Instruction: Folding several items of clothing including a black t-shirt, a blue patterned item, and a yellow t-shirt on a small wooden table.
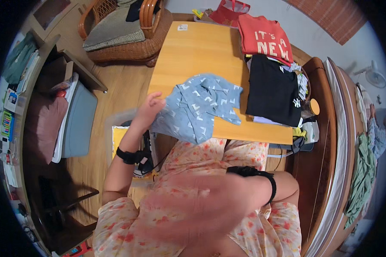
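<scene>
A light blue patterned shirt (196, 106) lies crumpled on the yellow wooden table (202, 48), with one part hanging over the near edge. At the shirt's left side is my left hand (151, 107), its fingers partly curled; whether they pinch the cloth cannot be told. My right hand (193, 205) is raised close to the camera and strongly blurred, in front of my torso and away from the shirt. Its fingers look spread, with nothing visible in them. On the table's right side lie a folded black garment (273, 90) and a folded red sweatshirt (265, 38) bearing writing.
A wicker armchair (125, 51) stands beyond the table's left corner. Left on the floor is a grey-blue plastic bin (78, 119) beside a shelf. A lidded jar (310, 107) and a basket with small packets stand right of the clothes, near the wooden bed frame (321, 144).
</scene>
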Demonstrator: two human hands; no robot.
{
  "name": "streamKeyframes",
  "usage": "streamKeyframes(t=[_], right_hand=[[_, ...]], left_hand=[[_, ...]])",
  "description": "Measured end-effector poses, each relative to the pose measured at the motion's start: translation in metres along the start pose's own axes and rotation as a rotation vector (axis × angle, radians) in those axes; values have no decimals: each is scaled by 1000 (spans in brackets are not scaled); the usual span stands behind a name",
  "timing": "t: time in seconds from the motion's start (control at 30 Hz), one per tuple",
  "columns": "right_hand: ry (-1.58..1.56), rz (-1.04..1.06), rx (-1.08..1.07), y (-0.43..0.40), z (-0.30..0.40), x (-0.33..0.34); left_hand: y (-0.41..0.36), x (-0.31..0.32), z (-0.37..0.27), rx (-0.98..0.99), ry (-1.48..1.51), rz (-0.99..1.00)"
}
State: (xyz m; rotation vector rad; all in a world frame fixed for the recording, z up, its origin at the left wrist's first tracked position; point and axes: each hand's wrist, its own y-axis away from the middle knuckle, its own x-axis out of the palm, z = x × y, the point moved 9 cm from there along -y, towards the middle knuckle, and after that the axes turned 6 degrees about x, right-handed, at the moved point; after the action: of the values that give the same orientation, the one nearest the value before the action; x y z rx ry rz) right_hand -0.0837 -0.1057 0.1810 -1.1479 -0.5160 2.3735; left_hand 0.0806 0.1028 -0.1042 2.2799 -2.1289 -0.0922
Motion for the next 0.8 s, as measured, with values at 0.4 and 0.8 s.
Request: streamKeyframes(t=[0.4, 0.8], right_hand=[[-134, -308, 204, 44, -26, -48], [392, -56, 412, 104, -190, 36]], left_hand=[[92, 31, -59, 666, -878, 274], [96, 47, -64, 767, -1036, 165]])
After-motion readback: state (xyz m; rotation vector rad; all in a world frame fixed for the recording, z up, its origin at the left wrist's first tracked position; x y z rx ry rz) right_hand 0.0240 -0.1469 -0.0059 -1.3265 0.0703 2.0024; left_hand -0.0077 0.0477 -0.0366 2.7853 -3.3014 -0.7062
